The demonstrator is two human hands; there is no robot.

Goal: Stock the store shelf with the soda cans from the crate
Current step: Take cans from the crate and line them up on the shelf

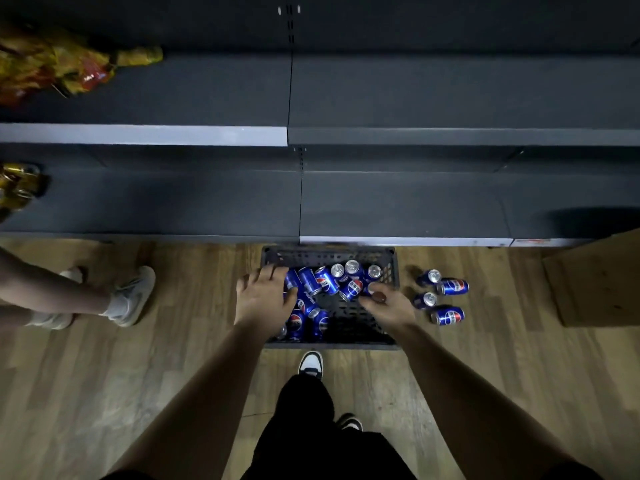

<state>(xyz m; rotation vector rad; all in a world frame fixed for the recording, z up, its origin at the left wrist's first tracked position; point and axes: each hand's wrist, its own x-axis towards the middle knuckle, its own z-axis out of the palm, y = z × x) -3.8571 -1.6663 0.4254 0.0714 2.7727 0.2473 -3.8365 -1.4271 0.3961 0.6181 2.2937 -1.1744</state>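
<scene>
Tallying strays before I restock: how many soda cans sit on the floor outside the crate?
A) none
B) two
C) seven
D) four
D: four cans sit on the wood floor just right of the crate, two upright and two on their sides.

Blue cans [313, 282]; black crate [346, 325]; dark grey shelf [398, 91]; wood-grain floor [138, 375].
</scene>
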